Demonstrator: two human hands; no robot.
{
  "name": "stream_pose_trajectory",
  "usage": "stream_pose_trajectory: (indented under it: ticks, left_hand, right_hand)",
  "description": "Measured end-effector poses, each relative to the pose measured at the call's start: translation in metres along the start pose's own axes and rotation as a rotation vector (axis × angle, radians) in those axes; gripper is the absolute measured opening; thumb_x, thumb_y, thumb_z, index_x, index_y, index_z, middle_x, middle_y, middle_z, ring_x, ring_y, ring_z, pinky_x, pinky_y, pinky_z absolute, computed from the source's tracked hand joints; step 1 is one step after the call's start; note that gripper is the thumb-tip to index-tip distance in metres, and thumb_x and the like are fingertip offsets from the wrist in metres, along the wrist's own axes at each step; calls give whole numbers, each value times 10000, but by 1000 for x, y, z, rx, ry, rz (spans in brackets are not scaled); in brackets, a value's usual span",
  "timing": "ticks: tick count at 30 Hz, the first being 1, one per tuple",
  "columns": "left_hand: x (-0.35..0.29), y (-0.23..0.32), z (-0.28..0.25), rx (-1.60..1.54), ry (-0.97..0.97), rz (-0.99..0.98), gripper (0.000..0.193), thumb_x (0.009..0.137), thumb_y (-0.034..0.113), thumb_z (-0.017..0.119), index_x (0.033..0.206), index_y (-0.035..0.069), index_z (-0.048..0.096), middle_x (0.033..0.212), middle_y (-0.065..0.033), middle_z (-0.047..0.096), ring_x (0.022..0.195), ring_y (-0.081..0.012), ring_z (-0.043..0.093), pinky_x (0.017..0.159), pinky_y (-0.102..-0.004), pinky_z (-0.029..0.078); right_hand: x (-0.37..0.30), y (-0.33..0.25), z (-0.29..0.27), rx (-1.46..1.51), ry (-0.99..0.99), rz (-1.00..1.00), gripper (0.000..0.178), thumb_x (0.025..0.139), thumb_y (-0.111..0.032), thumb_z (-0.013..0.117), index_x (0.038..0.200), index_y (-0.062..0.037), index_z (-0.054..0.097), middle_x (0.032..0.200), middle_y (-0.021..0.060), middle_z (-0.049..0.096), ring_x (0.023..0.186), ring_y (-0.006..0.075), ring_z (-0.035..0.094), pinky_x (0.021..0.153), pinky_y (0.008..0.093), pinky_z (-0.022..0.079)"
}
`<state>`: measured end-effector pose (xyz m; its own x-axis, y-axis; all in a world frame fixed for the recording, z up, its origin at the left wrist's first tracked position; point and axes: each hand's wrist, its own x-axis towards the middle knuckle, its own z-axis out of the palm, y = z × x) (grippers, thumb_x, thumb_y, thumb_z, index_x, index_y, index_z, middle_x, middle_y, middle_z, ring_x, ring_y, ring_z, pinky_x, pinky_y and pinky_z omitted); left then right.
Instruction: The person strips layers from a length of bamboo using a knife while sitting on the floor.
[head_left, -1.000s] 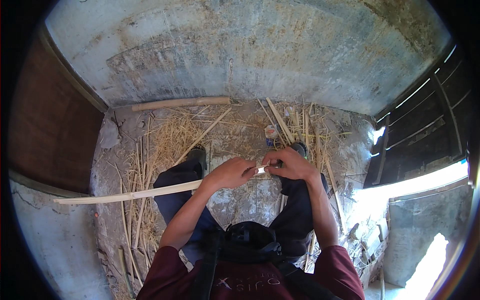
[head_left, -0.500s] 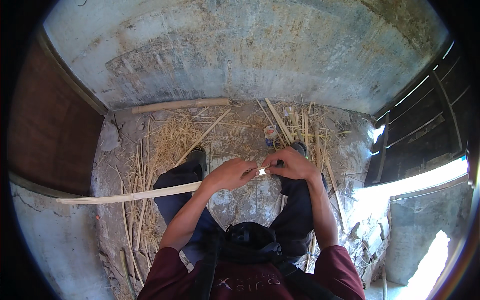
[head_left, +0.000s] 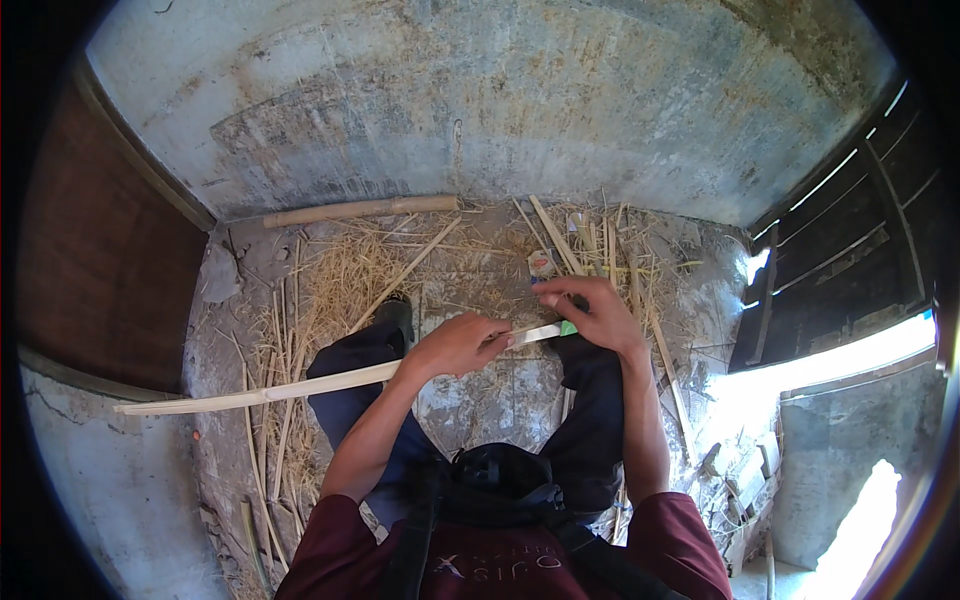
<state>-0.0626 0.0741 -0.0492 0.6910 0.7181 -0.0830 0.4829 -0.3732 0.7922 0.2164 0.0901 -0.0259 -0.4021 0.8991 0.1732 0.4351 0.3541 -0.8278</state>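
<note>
My left hand (head_left: pixel 458 343) is closed round the end of a long, pale split bamboo strip (head_left: pixel 300 388), pinching it between thumb and fingers. The strip runs out to the left beneath my wrist and across my left thigh. In my right hand (head_left: pixel 597 312) is a knife (head_left: pixel 537 334) with a shiny blade and a bit of green at the handle; most of the handle is hidden by the palm. My right forefinger and thumb stand apart. The blade points left, its tip at the fingers of my left hand; whether it touches the strip, I cannot tell.
Bamboo shavings (head_left: pixel 345 270) and long strips lie about my feet on the concrete floor. A round bamboo pole (head_left: pixel 360 210) lies along the stained wall (head_left: pixel 480 120). A brown panel (head_left: pixel 110 240) stands left, dark wooden boards (head_left: pixel 850 250) right. More strips (head_left: pixel 560 235) lie ahead.
My right hand has shifted slightly right and upward and loosened its pinch, so more of the blade and the green part show. The left hand and the strip have hardly moved.
</note>
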Motion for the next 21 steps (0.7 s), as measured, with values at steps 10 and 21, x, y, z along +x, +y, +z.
stream_pose_trajectory:
  ticks: [10,21]
  left_hand:
    - [1,-14,6,82,145,154,262,1134,276,600,1039,48,689,606,-152,640,460,-271,651,519,-429,504]
    - [-3,11,-9,-91,-73,-85,223,1097,211,594,1119,34,728,625,-127,644,469,-255,676,509,-414,527]
  right_hand:
    - [-4,3,2,-126,-158,-102,303,901,-96,838,1201,-61,812,977,109,821,931,240,798,892,379,601]
    - [-6,11,-3,-103,-252,53,314,930,-209,850,1225,-116,792,837,116,761,812,236,735,805,397,570]
